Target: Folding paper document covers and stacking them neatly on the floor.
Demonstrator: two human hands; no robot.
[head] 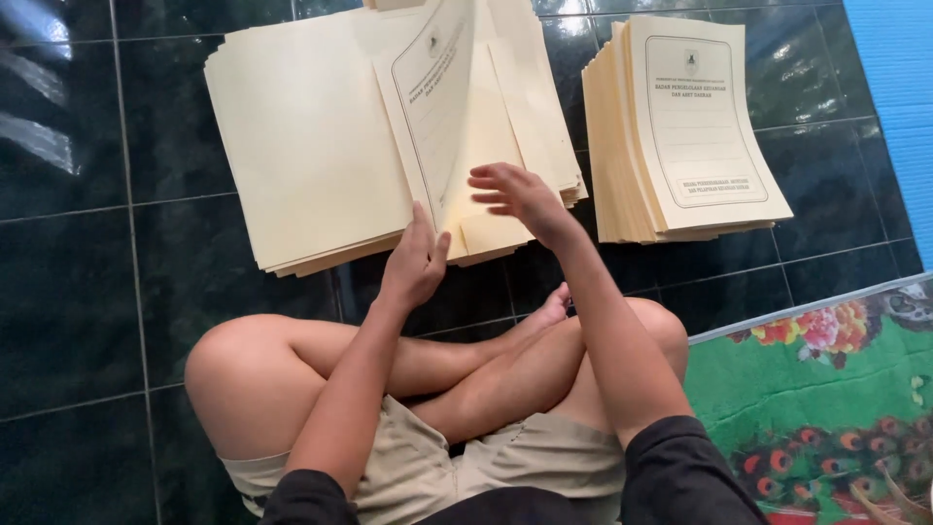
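I sit cross-legged on a dark tiled floor. In front of my knees lies a wide stack of opened cream paper folders [301, 146]. One printed cream folder cover [432, 97] stands lifted and half folded over the stack. My left hand [413, 262] grips the lower edge of this lifted cover, thumb on top. My right hand [515, 194] hovers just right of it with fingers spread, over the cream flaps beneath, holding nothing that I can see.
A second, neat stack of folded cream folders [690, 126] with a printed frame on top lies to the right. A green floral mat [826, 389] covers the floor at lower right, and a blue mat [899, 97] runs along the right edge.
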